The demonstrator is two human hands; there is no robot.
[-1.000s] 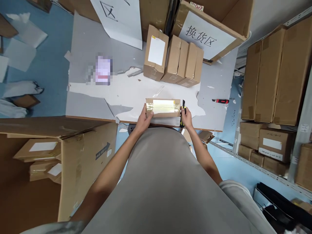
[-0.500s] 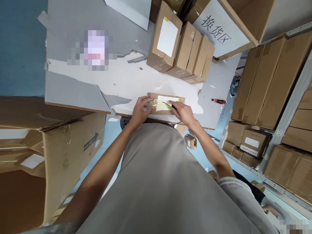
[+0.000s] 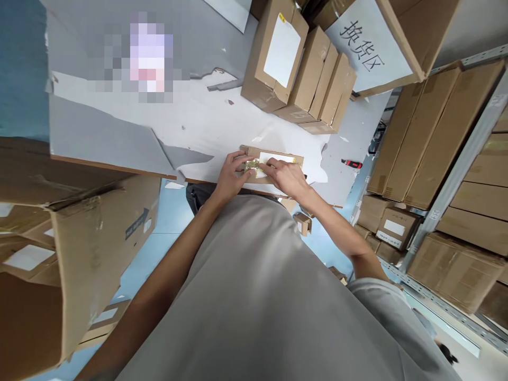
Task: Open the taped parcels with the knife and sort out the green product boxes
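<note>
A small flat cardboard box (image 3: 273,152) with a white label lies near the table's front edge. Crumpled shiny tape (image 3: 252,165) covers its left end. My left hand (image 3: 232,173) grips that end, fingertips and thumb on either side of the tape. Over the label, the fingers of my right hand (image 3: 288,177) are drawn together at the tape's right edge. A black tool end (image 3: 305,176) pokes out beside the right palm; the rest of this tool is hidden. I cannot tell whether the palm holds it or it lies beneath.
Several upright cardboard boxes (image 3: 273,58) stand at the back of the table (image 3: 107,145). A red and black utility knife (image 3: 352,164) lies to the right. A large open carton (image 3: 95,254) is at the left, and shelves of boxes (image 3: 432,137) line the right.
My right hand has moved left to the tape and its fingers have closed together. The slim curved blade no longer shows. The view has shifted slightly; my left hand stays on the box.
</note>
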